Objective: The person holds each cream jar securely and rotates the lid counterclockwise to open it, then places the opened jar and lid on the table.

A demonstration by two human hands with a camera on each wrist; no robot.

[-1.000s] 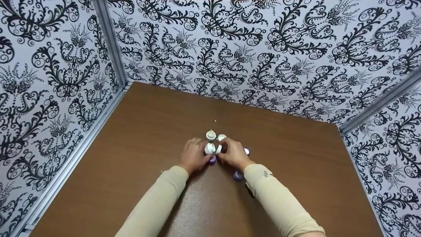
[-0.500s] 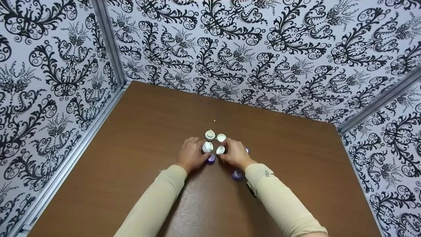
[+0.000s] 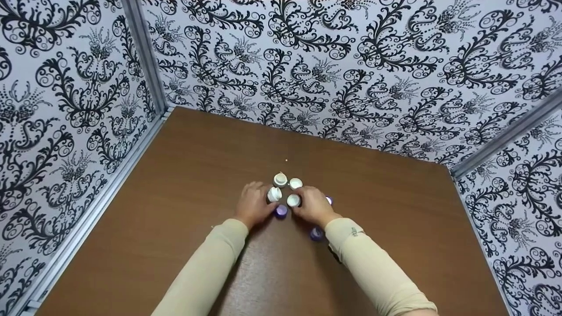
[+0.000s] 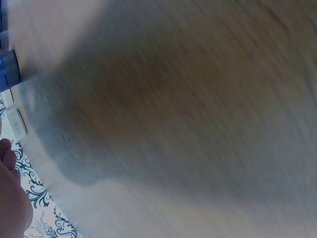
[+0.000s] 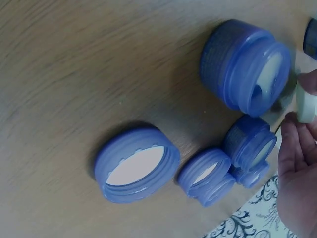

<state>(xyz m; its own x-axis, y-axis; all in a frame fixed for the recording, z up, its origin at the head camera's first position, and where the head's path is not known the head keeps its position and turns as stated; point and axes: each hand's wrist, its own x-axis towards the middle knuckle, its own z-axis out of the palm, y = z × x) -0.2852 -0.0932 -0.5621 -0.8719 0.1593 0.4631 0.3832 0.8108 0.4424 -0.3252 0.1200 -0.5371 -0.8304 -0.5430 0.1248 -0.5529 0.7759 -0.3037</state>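
My left hand [image 3: 254, 202] holds a small open white jar [image 3: 275, 194] between thumb and fingers. In the left wrist view only the edge of that hand [image 4: 12, 198] shows. With its fingertips my right hand [image 3: 312, 204] pinches a white screw lid [image 3: 293, 200], its hollow side facing up; the right wrist view shows this lid [image 5: 306, 104] at the fingertips. Behind the hands stand another open white jar [image 3: 280, 179] and a second white lid [image 3: 296, 183]. A purple piece [image 3: 281, 211] sits by the left thumb.
Near the right wrist lie a purple piece [image 3: 316, 233] and a partly hidden one [image 3: 329, 200]. The right wrist view shows an open purple-blue jar [image 5: 242, 69] and an upturned lid [image 5: 138, 166]. Patterned walls [image 3: 307, 79] border the brown table [image 3: 210, 149].
The hands have drawn slightly apart, the left one shifting left with the white jar. In the right hand the white lid has turned from nearly edge-on to hollow side up.
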